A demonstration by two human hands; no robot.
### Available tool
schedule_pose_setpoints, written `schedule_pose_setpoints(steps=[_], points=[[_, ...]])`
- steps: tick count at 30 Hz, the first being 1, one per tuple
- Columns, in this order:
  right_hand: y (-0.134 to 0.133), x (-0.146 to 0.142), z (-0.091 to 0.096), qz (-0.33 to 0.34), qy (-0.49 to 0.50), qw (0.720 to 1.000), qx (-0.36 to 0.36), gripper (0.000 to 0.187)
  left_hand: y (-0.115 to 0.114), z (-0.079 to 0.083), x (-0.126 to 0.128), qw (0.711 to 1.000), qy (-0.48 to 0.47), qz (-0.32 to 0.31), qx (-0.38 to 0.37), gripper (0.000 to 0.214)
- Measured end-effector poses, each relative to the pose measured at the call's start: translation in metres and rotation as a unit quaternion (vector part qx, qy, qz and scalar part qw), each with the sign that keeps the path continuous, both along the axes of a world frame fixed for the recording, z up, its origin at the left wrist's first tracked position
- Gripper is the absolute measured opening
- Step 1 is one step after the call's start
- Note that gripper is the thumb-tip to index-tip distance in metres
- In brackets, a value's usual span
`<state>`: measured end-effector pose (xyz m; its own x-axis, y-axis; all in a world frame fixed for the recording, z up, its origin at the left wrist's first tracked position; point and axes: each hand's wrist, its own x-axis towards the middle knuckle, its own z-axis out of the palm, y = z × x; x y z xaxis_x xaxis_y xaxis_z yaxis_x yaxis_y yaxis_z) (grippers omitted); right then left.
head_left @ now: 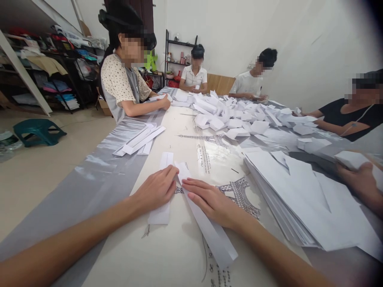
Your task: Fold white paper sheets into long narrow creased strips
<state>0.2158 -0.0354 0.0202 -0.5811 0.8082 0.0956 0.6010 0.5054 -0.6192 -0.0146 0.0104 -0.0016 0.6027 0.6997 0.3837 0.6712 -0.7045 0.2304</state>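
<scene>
A long folded strip of white paper (pixel 206 227) lies slantwise on the table in front of me. My right hand (pixel 206 197) rests flat on it with the fingers stretched out. At the strip's far end, my left hand (pixel 158 185) is closed, thumb and forefinger pinching the strip's upper left edge. Beneath my left hand lies another folded paper strip (pixel 160 215), partly hidden by the hand. Farther off to the left is a small pile of folded paper strips (pixel 143 139).
A thick stack of white paper sheets (pixel 299 199) lies to my right. A large heap of folded paper pieces (pixel 233 113) covers the far table. Several people sit around it, one at the left (pixel 122 79). A green stool (pixel 38 131) stands on the floor.
</scene>
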Motion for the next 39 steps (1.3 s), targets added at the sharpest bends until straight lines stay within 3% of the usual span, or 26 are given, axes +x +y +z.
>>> schedule_pose_setpoints(steps=[14, 39], points=[[0.001, 0.002, 0.001, -0.002, 0.004, 1.000, -0.001, 0.049, 0.007, -0.009, -0.005, 0.996, 0.031, -0.070, 0.054, 0.032], [0.003, 0.003, 0.001, 0.010, 0.014, 1.000, 0.015, 0.045, 0.004, -0.005, -0.004, 0.996, 0.056, -0.061, 0.032, 0.033]])
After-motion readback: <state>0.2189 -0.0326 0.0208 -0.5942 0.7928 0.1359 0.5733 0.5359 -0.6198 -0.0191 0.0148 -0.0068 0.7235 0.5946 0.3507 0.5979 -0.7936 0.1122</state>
